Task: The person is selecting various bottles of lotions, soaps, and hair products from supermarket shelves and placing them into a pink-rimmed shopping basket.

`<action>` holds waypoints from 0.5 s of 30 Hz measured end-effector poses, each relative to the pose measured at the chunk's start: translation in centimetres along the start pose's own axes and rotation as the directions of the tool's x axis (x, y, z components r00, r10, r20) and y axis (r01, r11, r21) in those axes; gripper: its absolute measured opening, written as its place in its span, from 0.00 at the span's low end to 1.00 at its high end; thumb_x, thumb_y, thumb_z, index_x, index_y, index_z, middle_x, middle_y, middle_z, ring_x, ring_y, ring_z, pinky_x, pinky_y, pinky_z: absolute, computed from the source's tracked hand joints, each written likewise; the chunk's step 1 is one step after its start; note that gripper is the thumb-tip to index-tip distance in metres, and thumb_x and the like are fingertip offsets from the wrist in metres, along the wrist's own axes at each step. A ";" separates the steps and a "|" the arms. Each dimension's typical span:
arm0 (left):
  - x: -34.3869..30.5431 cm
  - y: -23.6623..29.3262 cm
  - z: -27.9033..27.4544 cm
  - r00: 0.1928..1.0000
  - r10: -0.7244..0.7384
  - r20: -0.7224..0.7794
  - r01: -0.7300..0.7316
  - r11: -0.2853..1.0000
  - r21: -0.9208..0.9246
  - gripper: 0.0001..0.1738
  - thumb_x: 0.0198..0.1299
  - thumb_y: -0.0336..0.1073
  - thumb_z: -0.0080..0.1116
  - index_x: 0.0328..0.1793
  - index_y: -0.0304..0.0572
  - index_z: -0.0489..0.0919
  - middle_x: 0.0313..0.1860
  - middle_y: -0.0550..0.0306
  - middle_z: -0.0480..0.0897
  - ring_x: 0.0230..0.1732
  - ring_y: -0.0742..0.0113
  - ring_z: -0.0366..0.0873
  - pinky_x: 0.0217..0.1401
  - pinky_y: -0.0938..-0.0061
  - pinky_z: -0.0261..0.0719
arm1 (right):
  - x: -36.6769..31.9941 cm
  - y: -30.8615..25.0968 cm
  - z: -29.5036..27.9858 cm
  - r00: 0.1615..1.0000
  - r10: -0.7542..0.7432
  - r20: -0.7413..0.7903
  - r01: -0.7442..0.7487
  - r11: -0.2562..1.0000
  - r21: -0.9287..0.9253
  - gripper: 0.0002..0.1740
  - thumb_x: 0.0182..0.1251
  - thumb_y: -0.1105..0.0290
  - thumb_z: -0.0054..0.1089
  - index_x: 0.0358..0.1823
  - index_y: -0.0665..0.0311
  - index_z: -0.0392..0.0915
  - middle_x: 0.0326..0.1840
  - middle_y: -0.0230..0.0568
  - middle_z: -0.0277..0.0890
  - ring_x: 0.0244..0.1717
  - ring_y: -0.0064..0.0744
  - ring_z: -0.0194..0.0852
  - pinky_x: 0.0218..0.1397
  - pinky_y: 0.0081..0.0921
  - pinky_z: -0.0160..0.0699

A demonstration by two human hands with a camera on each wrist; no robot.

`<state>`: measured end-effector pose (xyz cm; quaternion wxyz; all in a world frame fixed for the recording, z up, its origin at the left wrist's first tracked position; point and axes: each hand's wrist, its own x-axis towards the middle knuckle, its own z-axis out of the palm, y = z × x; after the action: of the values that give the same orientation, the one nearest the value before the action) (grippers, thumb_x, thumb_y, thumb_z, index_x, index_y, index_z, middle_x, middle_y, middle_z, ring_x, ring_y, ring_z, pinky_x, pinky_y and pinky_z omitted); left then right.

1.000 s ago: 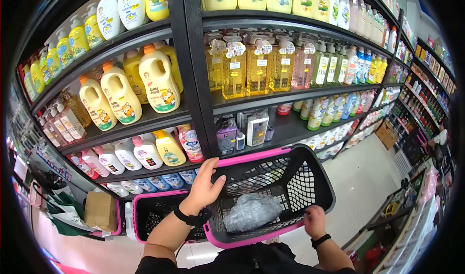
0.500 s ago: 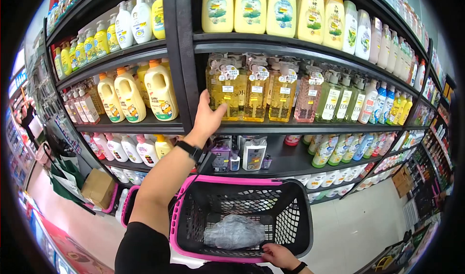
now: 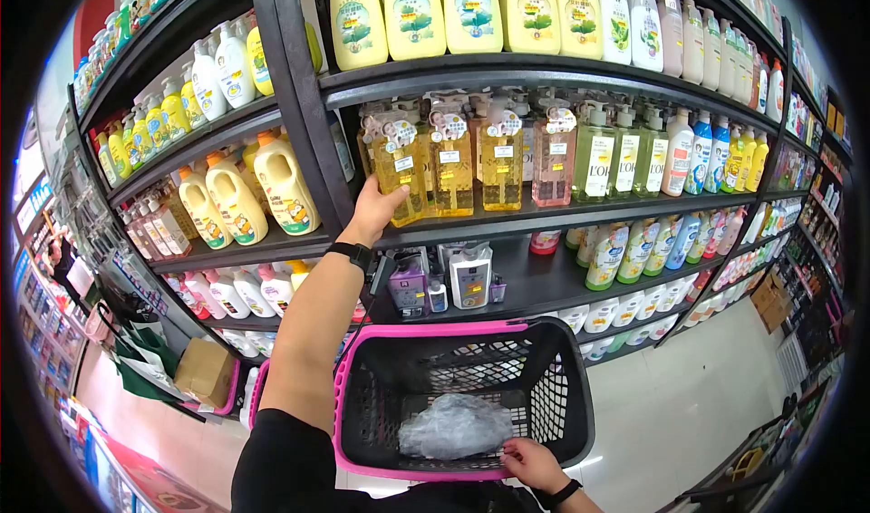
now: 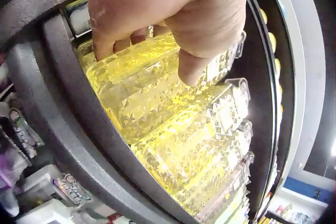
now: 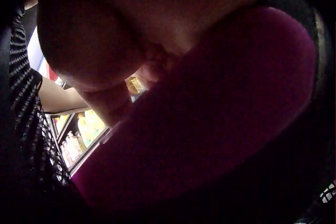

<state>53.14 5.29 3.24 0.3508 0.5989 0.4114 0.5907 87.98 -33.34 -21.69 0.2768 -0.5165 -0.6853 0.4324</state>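
Observation:
My left hand (image 3: 372, 214) grips a yellow, clear-sided pump bottle (image 3: 400, 170) at the left end of the middle shelf. The bottle leans a little, its thumb side toward the neighbouring yellow bottle (image 3: 449, 173). Up close in the left wrist view, the thumb lies across the faceted yellow bottle (image 4: 142, 85) while the fingers reach round its far side. Down below, my right hand (image 3: 536, 468) holds the near rim of a black shopping basket (image 3: 453, 328) with pink edging. Inside lies a crumpled, greyish plastic-wrapped bundle (image 3: 456, 427). The pink rim (image 5: 210, 113) fills much of the dark right wrist view.
A black upright post (image 3: 308, 105) stands just left of the gripped bottle. Pink and green pump bottles (image 3: 595, 155) continue the row rightward. Yellow bottles (image 3: 471, 10) line the shelf above; boxed goods (image 3: 470, 275) sit below. A cardboard box (image 3: 207, 371) is at lower left.
My left hand has gone from the basket's far rim up to the shelf and taken hold of the yellow bottle, which now tilts. The right hand stays at the basket's near rim.

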 end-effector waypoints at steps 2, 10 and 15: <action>-0.9 0.5 0.3 1.000 0.021 -0.021 -0.022 0.999 -0.025 0.28 0.66 0.28 0.65 0.70 0.31 0.68 0.61 0.51 0.80 0.59 0.64 0.79 0.64 0.67 0.77 | 0.0 0.1 0.1 1.000 -0.007 -0.010 0.007 0.999 -0.053 0.19 0.68 0.63 0.67 0.53 0.68 0.81 0.42 0.48 0.85 0.42 0.40 0.87 0.49 0.34 0.85; -11.6 3.4 -0.7 0.998 0.060 0.033 -0.050 0.965 -0.257 0.27 0.66 0.24 0.63 0.70 0.31 0.68 0.61 0.50 0.80 0.60 0.63 0.80 0.63 0.66 0.79 | 1.4 -1.8 -1.6 0.996 -0.055 0.064 0.057 0.998 -0.040 0.17 0.68 0.63 0.66 0.51 0.68 0.81 0.40 0.49 0.84 0.42 0.44 0.85 0.49 0.35 0.83; -22.2 6.2 -0.2 0.978 -0.050 0.200 0.131 0.901 -0.413 0.33 0.63 0.29 0.69 0.72 0.34 0.68 0.63 0.51 0.81 0.63 0.60 0.80 0.68 0.62 0.77 | 6.2 -10.1 -5.5 0.974 -0.218 -0.053 0.223 0.970 0.098 0.19 0.68 0.71 0.66 0.58 0.67 0.76 0.52 0.45 0.79 0.51 0.37 0.81 0.53 0.32 0.80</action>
<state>54.26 -17.42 -0.39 0.5362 0.5407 0.2664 0.5909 85.83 -26.70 -10.61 0.3638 -0.4311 -0.7092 0.4228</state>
